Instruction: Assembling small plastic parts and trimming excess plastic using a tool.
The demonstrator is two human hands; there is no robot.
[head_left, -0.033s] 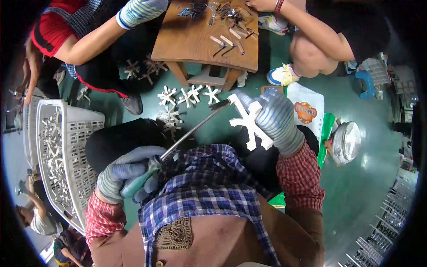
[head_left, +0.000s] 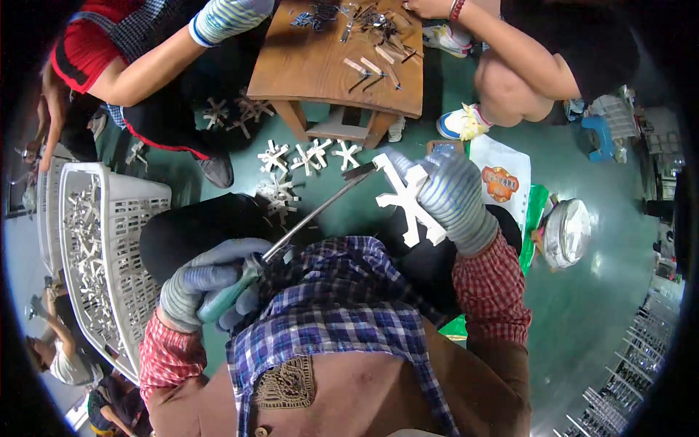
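My left hand [head_left: 211, 284], in a grey-blue glove, is closed around the teal handle of a long-shafted tool [head_left: 309, 218]. The tool's slim metal shaft slants up to the right and ends in a flat, dark blade. That blade meets the end of one arm of a white star-shaped part [head_left: 405, 198], or lies right beside it. My right hand [head_left: 455, 195], in a striped glove, grips the part from its right side; the fingertips are partly hidden. Beyond the tool, several similar star-shaped parts [head_left: 346, 154] lie on the green floor.
A white plastic basket [head_left: 135, 240] filled with small pale parts stands at my left. Ahead is a low wooden table [head_left: 306, 69] bearing dark metal pieces and small sticks. Two people sit beside it. A white sack [head_left: 510, 156] and a round silvery bundle [head_left: 567, 233] are at right.
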